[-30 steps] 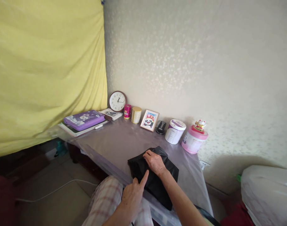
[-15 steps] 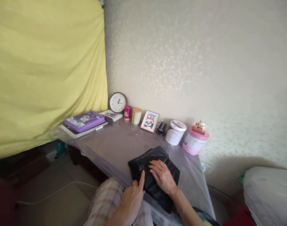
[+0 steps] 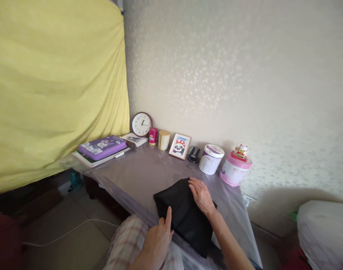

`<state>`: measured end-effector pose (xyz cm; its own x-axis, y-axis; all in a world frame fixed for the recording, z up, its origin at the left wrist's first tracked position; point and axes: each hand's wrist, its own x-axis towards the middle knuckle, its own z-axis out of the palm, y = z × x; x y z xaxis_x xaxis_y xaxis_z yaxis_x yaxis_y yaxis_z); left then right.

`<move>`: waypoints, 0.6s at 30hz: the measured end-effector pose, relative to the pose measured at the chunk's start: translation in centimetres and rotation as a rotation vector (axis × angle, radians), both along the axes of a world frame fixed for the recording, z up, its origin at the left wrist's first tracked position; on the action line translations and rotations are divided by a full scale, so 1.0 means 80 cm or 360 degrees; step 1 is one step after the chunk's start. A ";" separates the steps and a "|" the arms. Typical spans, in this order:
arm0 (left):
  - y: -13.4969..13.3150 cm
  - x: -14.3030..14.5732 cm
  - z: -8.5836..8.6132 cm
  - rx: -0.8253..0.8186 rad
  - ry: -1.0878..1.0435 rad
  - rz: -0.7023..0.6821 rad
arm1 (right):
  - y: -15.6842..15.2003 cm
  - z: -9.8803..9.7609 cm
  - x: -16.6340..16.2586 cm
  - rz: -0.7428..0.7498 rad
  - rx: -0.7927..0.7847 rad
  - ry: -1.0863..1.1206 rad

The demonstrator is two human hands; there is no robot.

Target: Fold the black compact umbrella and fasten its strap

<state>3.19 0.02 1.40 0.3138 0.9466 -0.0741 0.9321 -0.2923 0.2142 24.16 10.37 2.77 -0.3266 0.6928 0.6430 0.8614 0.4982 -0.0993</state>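
Note:
A thin black folded sheet (image 3: 185, 213), cloth or plastic, lies at the near edge of the table, partly over my lap. My left hand (image 3: 158, 238) is closed on its near left edge, index finger stretched out along the top; the other fingertips are tucked out of sight. Flat on the far right part of the sheet rests my right hand (image 3: 201, 195), open, fingers extended toward the far edge. A fold line runs across the sheet between the two hands.
Along the wall stand a clock (image 3: 142, 124), a pink can (image 3: 152, 136), a yellow-lidded tin (image 3: 164, 140), a panda picture frame (image 3: 179, 146), a black device (image 3: 193, 154), a white tub (image 3: 211, 160) and a pink tub (image 3: 235, 169) with a cat figurine. A purple case (image 3: 102, 146) lies left.
My right hand has slid away from me and to the right, and the sheet's top now looks flatter and smoother. The left hand stays almost in place.

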 end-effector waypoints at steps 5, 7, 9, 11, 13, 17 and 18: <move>0.000 0.000 -0.001 0.0021 0.0008 0.0002 | -0.018 -0.007 -0.029 0.0322 -0.0200 -0.0152; 0.001 0.000 -0.001 0.0046 0.0014 -0.0001 | -0.002 -0.010 -0.025 0.0184 -0.0203 -0.0172; 0.002 0.001 0.000 0.0051 0.0016 0.0007 | 0.016 -0.009 -0.017 -0.0053 -0.0164 -0.0165; 0.002 0.002 0.000 0.0034 0.0013 0.0027 | 0.026 -0.006 -0.013 -0.0267 -0.0090 -0.0144; 0.001 0.002 -0.001 0.0025 0.0007 0.0035 | 0.022 -0.006 -0.020 -0.0307 -0.0032 -0.0131; 0.000 0.001 -0.005 0.0066 -0.0014 0.0013 | -0.015 -0.008 -0.067 -0.0011 -0.0161 -0.0136; 0.001 0.000 -0.007 0.0062 -0.0028 0.0009 | -0.025 -0.007 -0.082 0.0059 -0.0248 -0.0146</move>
<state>3.22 0.06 0.86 0.3093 0.9504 -0.0319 0.9300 -0.2953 0.2189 17.57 8.40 2.22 -0.4059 0.7683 0.4949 0.8518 0.5142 -0.0997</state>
